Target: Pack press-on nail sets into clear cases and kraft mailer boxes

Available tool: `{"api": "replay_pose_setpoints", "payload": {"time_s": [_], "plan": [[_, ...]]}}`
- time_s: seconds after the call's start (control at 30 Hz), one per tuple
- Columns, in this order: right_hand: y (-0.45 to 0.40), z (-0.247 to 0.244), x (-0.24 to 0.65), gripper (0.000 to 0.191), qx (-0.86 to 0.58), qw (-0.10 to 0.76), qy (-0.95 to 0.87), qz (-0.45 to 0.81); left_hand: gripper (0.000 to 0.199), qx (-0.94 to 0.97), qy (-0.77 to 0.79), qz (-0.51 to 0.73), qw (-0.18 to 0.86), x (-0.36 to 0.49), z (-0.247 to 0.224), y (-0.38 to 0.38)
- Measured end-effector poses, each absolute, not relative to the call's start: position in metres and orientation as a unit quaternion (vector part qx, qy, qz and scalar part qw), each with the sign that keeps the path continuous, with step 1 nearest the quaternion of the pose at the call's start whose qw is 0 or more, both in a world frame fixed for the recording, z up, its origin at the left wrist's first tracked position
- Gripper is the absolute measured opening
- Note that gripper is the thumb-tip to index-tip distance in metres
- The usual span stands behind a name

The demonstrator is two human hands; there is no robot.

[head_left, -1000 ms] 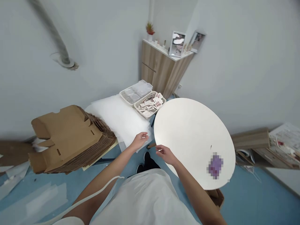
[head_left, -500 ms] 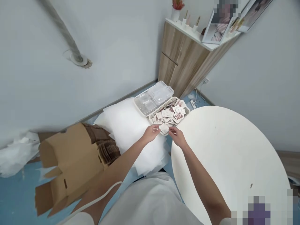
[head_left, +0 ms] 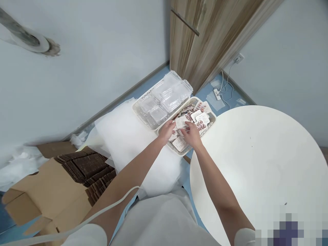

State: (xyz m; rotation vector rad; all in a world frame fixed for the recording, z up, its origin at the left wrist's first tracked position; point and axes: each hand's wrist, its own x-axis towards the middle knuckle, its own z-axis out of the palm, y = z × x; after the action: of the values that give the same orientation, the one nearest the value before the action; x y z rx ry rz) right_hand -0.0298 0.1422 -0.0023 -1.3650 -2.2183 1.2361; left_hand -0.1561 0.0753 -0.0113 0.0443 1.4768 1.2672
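A white basket (head_left: 188, 152) holds a heap of small white cards, some showing rows of reddish-brown press-on nails (head_left: 201, 125). Over the heap, one white card (head_left: 180, 122) with printed lines is between my two hands. The fingers of my left hand (head_left: 166, 132) pinch its left edge, while my right hand (head_left: 192, 135) has thumb and fingers closed at its right side. Another printed card (head_left: 179, 144) lies at the basket's near end, below my hands. My fingertips partly cover the cards underneath.
Beside it stands a second white basket (head_left: 135, 106) with clear plastic boxes (head_left: 170, 97). White sheets (head_left: 115, 126) lie to the left, near an open cardboard box (head_left: 58, 184) with dark brown packed pieces. A round white table (head_left: 256, 164) is at right; a power strip (head_left: 217, 94) lies behind.
My view has tilted down and closer. Both hands have moved from the card at the basket's near end, which now lies in the basket, to another card farther in.
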Motion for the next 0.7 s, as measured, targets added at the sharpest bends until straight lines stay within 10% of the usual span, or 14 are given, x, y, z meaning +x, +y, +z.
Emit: {"api": "replay_pose_setpoints", "payload": {"time_s": [0.7], "plan": [[0.072,0.045,-0.005,0.036,-0.511,0.26,-0.541,0.616,0.036,0.087,0.614,0.604,0.501,-0.145,0.035,0.017]]}}
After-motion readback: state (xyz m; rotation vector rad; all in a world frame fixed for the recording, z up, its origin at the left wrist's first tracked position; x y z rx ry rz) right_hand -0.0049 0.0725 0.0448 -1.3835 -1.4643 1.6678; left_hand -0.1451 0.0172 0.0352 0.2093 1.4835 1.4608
